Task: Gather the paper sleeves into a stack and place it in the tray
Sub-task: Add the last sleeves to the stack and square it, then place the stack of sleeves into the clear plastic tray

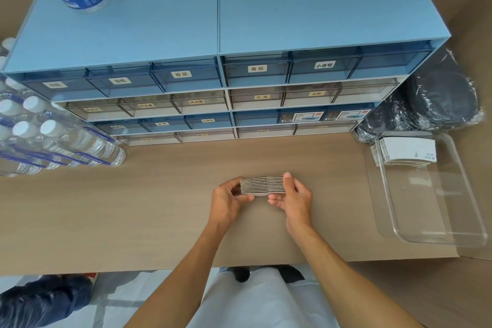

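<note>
Sleeves (262, 185) are held as one stack between both hands, just above the tabletop (159, 208) at its middle, with the long axis running from 9 to 3 o'clock. The left hand (229, 201) closes on the left end and the right hand (294, 198) on the right end — fingers curled around the edges, thumbs underneath. The tray (468, 231) lies toward 3 o'clock from the stack, well apart, and the right hand is the nearer one. Another stack (407, 153) already lies in its far end, so I judge the near part is the free place. Between hands and tray the tabletop is bare — nothing stands in the way. Bottles (53, 141) are at 10 o'clock, drawers (226, 93) at 12 o'clock.
</note>
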